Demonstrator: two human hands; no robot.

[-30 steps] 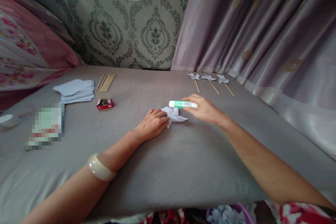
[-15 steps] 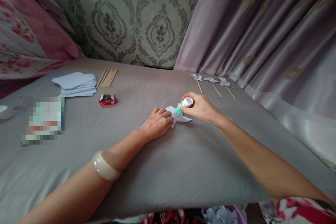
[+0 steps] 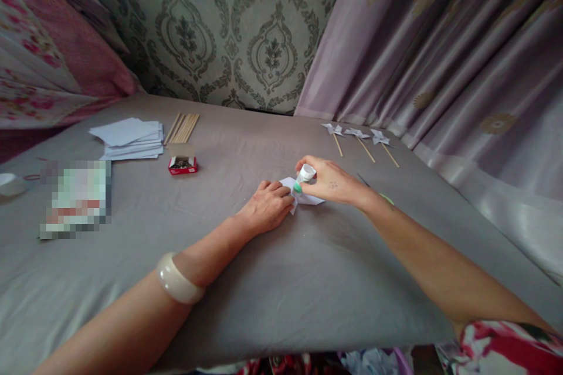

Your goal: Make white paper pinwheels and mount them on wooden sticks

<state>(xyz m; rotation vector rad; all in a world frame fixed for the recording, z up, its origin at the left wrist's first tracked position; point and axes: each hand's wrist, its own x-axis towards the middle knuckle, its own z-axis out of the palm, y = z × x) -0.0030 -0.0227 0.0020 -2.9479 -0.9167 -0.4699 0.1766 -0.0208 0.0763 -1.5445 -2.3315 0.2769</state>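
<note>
My right hand (image 3: 328, 180) grips a white and green glue stick (image 3: 306, 174), its green end tilted down onto a folded white paper pinwheel (image 3: 310, 200). With fingers bent together, my left hand (image 3: 270, 205) holds the pinwheel's left side against the grey cloth. Part of the paper is hidden under those fingers. Behind my right hand, three paper pinwheels on sticks (image 3: 358, 133) lie in a row.
At the back left are a stack of white paper (image 3: 132, 140), several wooden sticks (image 3: 183, 128) and an open red box (image 3: 183, 165) of small metal pieces. A blurred packet (image 3: 77, 199) lies left. Something thin with a green part (image 3: 387, 198) is partly behind my right forearm.
The glue stick has tipped more upright and shifted slightly left over the paper. My left hand keeps its hold on the pinwheel. The whole view has shifted a little.
</note>
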